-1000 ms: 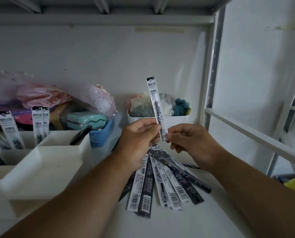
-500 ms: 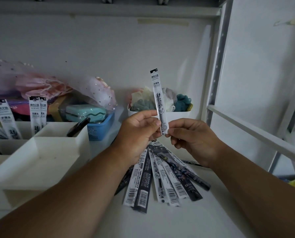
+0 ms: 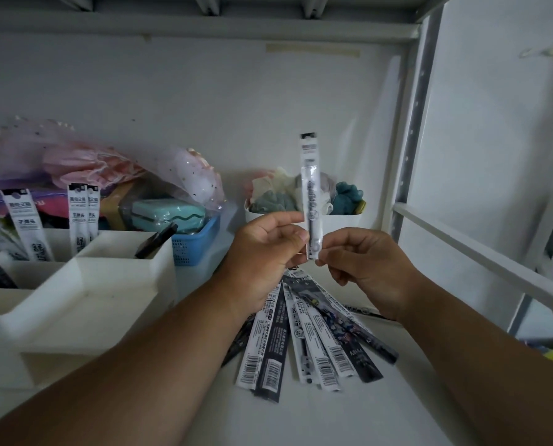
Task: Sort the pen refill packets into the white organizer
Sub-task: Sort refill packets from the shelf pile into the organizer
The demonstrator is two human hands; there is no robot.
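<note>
— What's around you, biggest first?

— Your white plastic stepped organizer point(image 3: 85, 281) takes up the left of the white shelf surface point(image 3: 407, 397); several white refill packets point(image 3: 29, 225) stand upright in its rear compartments, and one black packet point(image 3: 155, 240) leans in another.

— And the loose ones?

— A fan of black and white refill packets point(image 3: 304, 342) hangs below your left hand point(image 3: 262, 268), which grips their top ends.

— The one you've picked out?

— You hold a single narrow white refill packet point(image 3: 311, 194) upright, its lower end pinched by your left thumb and forefinger and by the fingertips of your right hand point(image 3: 370, 272).
</note>
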